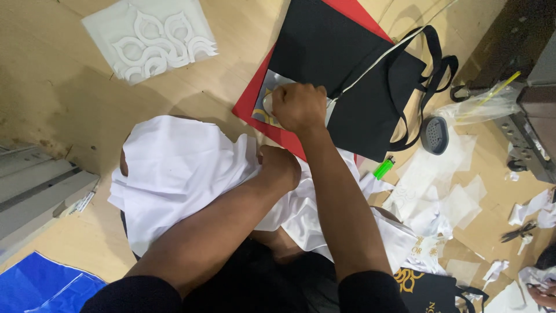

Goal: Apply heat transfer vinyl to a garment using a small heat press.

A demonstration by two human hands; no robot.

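While the right hand (298, 106) sits balled up on the pale sheet (272, 95), that sheet is the thing to watch: it lies straight ahead of the person, past the lap, at the near corner of the black tote bag (341, 69), which itself rests on a red board (250, 101). The right hand is right on top of it, fingers curled tight and knuckles up, pressing or gripping the sheet's edge; which of the two, I cannot tell from here. The left hand (281, 168) is nearer the body, closed into a fist in the folds of the white cloth (174, 174) bunched over the lap, well short of the sheet. So the hands are apart, right ahead, left behind.

The bag's long side runs diagonally, from near the right hand up and away to the right, its black handles (431, 75) trailing off the far end. A thin white cord (376, 61) crosses the bag from beside the right hand toward the handles.

The sheet looks silvery grey and glossy, with a gold curved motif showing just under the fist; most of it is hidden by the hand. A green lighter (383, 168) lies just beside the right forearm, and white cut-out paper (152, 37) sits well off to the far left.
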